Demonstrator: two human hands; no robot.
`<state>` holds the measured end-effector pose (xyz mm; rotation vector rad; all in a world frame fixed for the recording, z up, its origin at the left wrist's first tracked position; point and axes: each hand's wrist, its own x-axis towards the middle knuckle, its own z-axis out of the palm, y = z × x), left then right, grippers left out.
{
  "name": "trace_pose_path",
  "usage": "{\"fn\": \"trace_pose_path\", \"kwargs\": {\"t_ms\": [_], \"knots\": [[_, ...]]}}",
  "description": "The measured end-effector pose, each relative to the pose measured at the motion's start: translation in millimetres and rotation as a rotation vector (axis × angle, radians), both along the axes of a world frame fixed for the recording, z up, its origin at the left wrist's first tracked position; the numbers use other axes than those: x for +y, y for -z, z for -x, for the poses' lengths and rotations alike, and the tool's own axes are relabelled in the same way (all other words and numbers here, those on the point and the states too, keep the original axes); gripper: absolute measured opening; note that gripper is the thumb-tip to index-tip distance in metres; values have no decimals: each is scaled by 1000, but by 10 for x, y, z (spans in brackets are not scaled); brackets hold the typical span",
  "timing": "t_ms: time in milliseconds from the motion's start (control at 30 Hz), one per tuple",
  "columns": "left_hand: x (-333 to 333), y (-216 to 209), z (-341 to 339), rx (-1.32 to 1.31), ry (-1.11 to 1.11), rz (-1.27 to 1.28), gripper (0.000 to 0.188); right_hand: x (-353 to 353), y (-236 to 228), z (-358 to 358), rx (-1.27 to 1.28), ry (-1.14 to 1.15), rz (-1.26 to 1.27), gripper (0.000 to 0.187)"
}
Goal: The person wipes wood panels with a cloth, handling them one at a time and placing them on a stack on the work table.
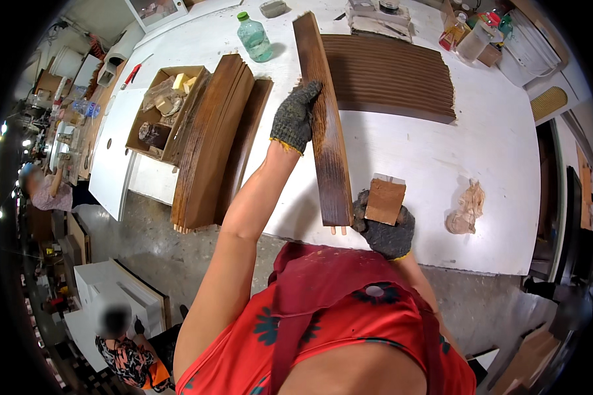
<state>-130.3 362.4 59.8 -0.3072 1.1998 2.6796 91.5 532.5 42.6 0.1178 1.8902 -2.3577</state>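
My left hand (292, 117), in a dark knitted glove with a yellow cuff, grips the edge of a long brown wooden board (328, 141). The board stretches away from me over the white table, its near end by the table's front edge, where small dowels stick out. My right hand (387, 232), also gloved, is beside that near end and holds a small brown rectangular block (385, 200). Part of its fingers is hidden under the block. Left of my left hand lie stacked dark boards (214, 141); beyond the held board is a row of similar boards (389, 78).
A cardboard box (168, 112) of odd pieces stands at the left, with a green-capped bottle (254, 38) farther back. A crumpled tan cloth (466, 207) lies on the white table (494, 151) at right. Bottles (471, 39) stand back right. Another person (128, 355) is at lower left.
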Motion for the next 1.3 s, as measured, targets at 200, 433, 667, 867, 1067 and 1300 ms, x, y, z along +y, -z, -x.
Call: {"fn": "trace_pose_path", "kwargs": {"t_ms": [200,433,667,867,1067,1300], "knots": [[106,296,-154,-77,368,-184,36,-33,27,-6,-102,147,685,43],[215,212,-993,-204,434,-558,60,88,307,-9,-135,63,877,66],[203,138,-1222,-201,360,-539,56,423,-135,24,43,131,122,57],[213,25,-1212,-210,295,-375,43,160,-582,-103,640,24,-990,55],[215,-56,-1253,-221,350,-266,40,27,-719,126,875,-152,-1165,42],[231,-85,-1237,-225,368,-288,40,84,-767,119,866,-178,-1191,40]]}}
